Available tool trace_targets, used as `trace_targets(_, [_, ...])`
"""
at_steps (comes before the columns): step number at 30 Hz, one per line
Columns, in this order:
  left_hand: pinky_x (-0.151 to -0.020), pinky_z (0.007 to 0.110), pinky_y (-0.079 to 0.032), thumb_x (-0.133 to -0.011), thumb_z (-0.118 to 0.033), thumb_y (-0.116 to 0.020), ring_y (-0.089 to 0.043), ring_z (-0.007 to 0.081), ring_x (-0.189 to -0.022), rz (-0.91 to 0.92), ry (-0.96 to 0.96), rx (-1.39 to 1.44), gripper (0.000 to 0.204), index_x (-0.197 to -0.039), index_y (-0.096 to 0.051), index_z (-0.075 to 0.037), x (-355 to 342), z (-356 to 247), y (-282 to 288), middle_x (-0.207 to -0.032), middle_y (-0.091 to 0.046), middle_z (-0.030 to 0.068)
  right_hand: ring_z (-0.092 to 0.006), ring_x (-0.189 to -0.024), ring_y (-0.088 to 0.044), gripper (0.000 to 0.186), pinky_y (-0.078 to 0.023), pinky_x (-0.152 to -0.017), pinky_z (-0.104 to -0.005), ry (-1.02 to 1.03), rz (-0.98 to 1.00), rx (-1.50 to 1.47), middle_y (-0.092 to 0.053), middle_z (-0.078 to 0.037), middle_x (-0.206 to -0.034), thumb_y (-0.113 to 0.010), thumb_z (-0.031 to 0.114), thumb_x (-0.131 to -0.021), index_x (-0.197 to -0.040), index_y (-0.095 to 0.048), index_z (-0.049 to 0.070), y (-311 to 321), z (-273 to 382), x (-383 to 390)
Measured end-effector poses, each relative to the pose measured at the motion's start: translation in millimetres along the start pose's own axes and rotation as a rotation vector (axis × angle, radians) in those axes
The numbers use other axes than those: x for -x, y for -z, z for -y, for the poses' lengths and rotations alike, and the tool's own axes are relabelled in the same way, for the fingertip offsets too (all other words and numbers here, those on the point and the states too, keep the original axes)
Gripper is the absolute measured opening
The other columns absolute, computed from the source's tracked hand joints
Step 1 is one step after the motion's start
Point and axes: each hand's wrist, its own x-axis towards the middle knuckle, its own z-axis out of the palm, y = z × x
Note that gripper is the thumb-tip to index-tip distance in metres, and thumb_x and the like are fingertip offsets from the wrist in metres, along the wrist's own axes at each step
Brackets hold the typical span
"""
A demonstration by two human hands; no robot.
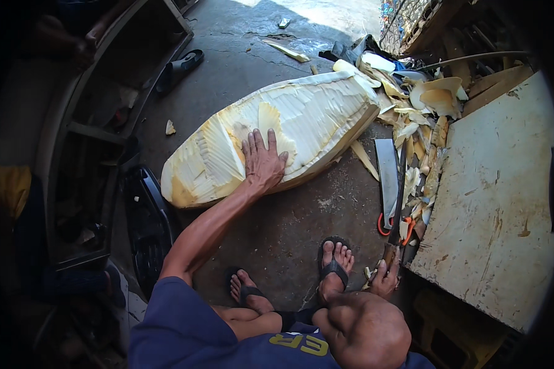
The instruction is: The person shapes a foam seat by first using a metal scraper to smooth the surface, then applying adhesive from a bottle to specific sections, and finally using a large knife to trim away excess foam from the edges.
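Note:
A long, cream-yellow foam block, shaped like a motorcycle seat, lies on the floor with ridged cut marks over its top. My left hand rests flat on it, fingers spread, beside a thin loose flap of foam. Down at the right, my right hand is wrapped round the wooden handle of a long, dark-bladed knife, which points away from me. A broad silver blade lies alongside the knife, and orange loop handles show near its lower end.
Foam offcuts are heaped at the right, next to a worn pale board. A black plastic seat base and a dark open cabinet stand left. Another person's hands show at upper left, near a black slipper.

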Motion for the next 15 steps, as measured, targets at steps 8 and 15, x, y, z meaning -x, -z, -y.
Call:
trace_targets(8, [-0.102, 0.041, -0.05, -0.101, -0.016, -0.059, -0.059, 0.03, -0.124, 0.446, -0.421, 1.006, 0.032, -0.131, -0.06, -0.003, 30, -90, 70, -0.132, -0.06, 0.0189, -0.0263, -0.073, -0.066, 0.064, -0.052, -0.068, -0.0387, -0.086, 0.019, 0.015, -0.067, -0.022, -0.112, -0.056, 0.021, -0.104, -0.161, -0.031, 0.009, 22, 14, -22])
trace_targets(15, [-0.09, 0.041, -0.056, -0.104, -0.051, -0.055, -0.07, 0.0258, -0.1, 0.542, 0.593, 1.585, 0.052, -0.123, -0.064, -0.004, 152, 49, 9, -0.11, -0.069, 0.011, -0.04, -0.109, -0.06, 0.083, -0.045, -0.099, -0.048, 0.289, -0.287, 0.327, -0.058, -0.027, -0.13, -0.069, 0.019, -0.092, -0.161, -0.025, 0.002, 16, -48, -26])
